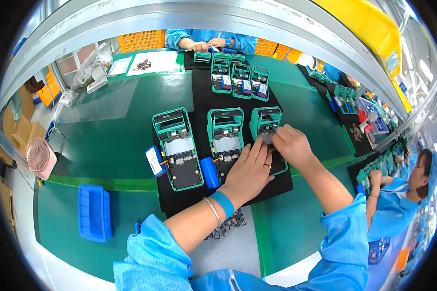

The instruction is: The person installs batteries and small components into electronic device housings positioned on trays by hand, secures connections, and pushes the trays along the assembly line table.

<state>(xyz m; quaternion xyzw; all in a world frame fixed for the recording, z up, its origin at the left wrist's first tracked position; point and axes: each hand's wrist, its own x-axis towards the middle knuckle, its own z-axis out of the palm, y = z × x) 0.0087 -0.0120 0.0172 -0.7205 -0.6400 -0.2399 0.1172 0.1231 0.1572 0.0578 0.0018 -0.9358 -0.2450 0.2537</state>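
Three open teal device housings stand in a row on a black mat [167, 206]: a left one [185, 169], a middle one [221, 131] and a right one [266, 114]. My right hand [292, 147] pinches a small grey piece [266, 138] inside the right housing. Beside it, my left hand [247, 172] reaches across with its fingers bent down and close together at the same spot; its thumb and whatever lies under the fingertips are hidden. Blue wired battery packs lie by the left housing [154, 161] and the middle housing [210, 172].
A blue bin [94, 213] and a pink fan [41, 157] stand to the left. Small metal parts [230, 225] lie in a heap below my left forearm. Across the bench, a co-worker's hands [209, 46] work near more housings [241, 80]. Another person [398, 189] works at right.
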